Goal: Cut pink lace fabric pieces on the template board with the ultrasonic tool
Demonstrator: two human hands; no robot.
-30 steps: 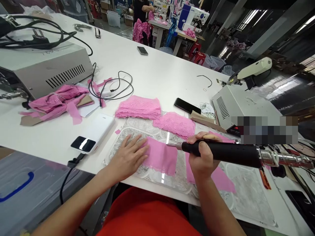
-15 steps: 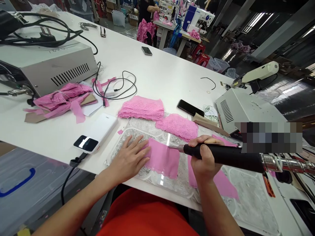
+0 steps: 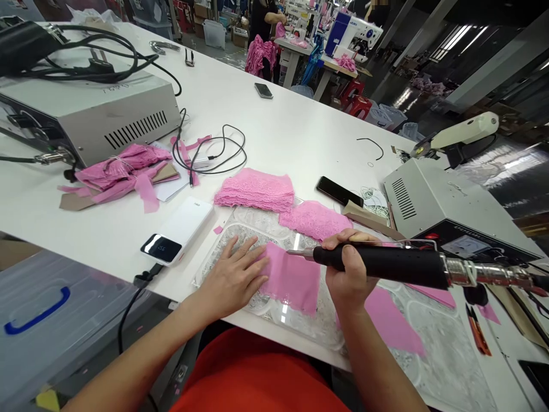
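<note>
My left hand (image 3: 238,279) lies flat with fingers spread, its fingertips on the left edge of a pink fabric piece (image 3: 294,286). This piece rests on a clear patterned plastic sheet (image 3: 295,332). In my right hand (image 3: 349,274) is a black handheld welding tool (image 3: 394,264), its handle wrapped by my fingers. The tool's narrow metal tip points left over the upper part of the fabric; whether it touches cannot be made out. Behind the fabric lie a stack of pink lace pieces (image 3: 255,191) and a smaller lace pile (image 3: 316,220).
Grey vented boxes stand left (image 3: 124,120) and right (image 3: 454,197). A white power bank (image 3: 184,226), a black phone (image 3: 338,190) and a looped cable (image 3: 223,166) lie on the white table (image 3: 300,137). Orange-handled snips (image 3: 477,332) lie right. A person works at sewing machines beyond.
The view has shifted slightly, so the table things sit a little further right. The tool's tip has moved left across the fabric toward my left hand, which stays on the fabric.
</note>
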